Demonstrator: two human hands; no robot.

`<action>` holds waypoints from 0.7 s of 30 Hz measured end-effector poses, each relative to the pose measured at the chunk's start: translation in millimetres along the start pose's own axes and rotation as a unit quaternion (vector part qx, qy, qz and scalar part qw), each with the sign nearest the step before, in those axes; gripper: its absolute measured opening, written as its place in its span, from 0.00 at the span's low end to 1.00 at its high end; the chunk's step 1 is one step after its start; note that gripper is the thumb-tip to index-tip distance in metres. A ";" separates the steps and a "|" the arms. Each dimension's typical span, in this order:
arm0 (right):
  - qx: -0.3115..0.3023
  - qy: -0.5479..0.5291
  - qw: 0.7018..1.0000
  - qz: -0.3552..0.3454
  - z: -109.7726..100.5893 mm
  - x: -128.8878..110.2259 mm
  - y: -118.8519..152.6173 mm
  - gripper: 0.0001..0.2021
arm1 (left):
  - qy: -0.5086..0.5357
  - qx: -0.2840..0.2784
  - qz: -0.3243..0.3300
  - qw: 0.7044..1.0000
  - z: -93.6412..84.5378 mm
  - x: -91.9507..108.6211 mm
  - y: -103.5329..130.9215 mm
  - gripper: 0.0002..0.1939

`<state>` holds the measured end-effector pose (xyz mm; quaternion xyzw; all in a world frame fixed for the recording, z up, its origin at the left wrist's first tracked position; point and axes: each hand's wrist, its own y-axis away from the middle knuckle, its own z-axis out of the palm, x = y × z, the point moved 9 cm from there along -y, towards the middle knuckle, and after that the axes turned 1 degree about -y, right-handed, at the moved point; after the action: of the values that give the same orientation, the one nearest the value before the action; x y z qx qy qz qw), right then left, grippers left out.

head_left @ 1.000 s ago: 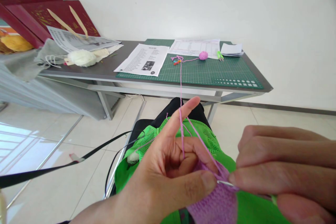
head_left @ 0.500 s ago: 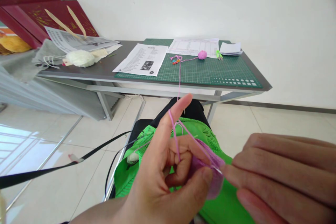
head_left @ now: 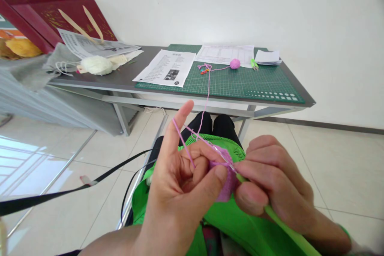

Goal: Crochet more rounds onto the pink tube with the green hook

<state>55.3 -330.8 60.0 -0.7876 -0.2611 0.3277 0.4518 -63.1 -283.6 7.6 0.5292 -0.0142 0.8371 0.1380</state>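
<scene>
In my left hand (head_left: pixel 183 180) a pink crochet piece (head_left: pixel 226 186) is pinched between thumb and fingers. Pink yarn (head_left: pixel 183 144) loops round the raised left index finger and runs down to the piece. My right hand (head_left: pixel 273 180) grips a crochet hook (head_left: pixel 289 230) with a green handle; its metal shaft points up and left, across the top of the piece by the left fingertips. A strand goes up from my hands to the table, where a pink yarn ball (head_left: pixel 235 64) lies beside small coloured stitch markers (head_left: pixel 205 71).
On the table, a green cutting mat (head_left: pixel 228 84) carries a printed sheet (head_left: pixel 165 68), other papers (head_left: pixel 267 57) and small green scissors (head_left: pixel 254 64). White yarn (head_left: pixel 96 65) and dark red bags (head_left: pixel 69 20) are at the left. A black strap (head_left: pixel 45 201) crosses the lower left.
My right hand has come left and down, now fully showing the green hook handle. The hook reaches farther across the piece, and my left hand with its raised finger has shifted left.
</scene>
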 end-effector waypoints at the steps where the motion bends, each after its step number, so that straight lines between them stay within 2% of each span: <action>1: 0.026 0.004 1.000 -0.002 -3.0 -0.8 2.7 0.22 | 0.018 -0.015 -0.008 1.000 1.1 -0.3 -0.8 0.46; 4: 0.083 0.015 0.996 -0.003 -13.7 -3.5 6.1 0.19 | 0.037 -0.065 -0.041 0.996 5.9 -2.5 -1.0 0.46; 8: 0.023 0.010 1.000 0.015 -7.3 1.0 -3.7 0.17 | 0.056 -0.120 -0.091 0.987 11.7 -5.7 2.8 0.45; 10: -0.013 0.006 1.000 0.021 -0.7 4.7 -10.1 0.17 | 0.051 -0.127 -0.118 0.984 12.8 -8.8 5.8 0.45; 12: -0.032 0.006 0.999 0.021 4.0 7.3 -14.0 0.16 | 0.044 -0.112 -0.115 0.986 12.9 -8.8 7.2 0.44; 15: -0.027 0.012 0.999 0.017 4.9 8.9 -12.5 0.15 | 0.028 -0.064 -0.052 0.996 13.7 -3.7 5.9 0.43; 19: 0.065 0.016 0.998 0.007 -11.3 8.7 -3.1 0.13 | -0.016 0.021 0.027 0.999 12.7 1.2 0.8 0.53; 21: 0.072 0.011 0.997 -0.002 -12.5 7.9 -0.4 0.14 | 0.004 0.041 0.031 0.999 10.8 1.3 -2.9 0.55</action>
<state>69.8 -331.7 62.9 -0.7564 -0.2331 0.3358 0.5107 -53.4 -282.3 13.1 0.5302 0.0038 0.8431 0.0900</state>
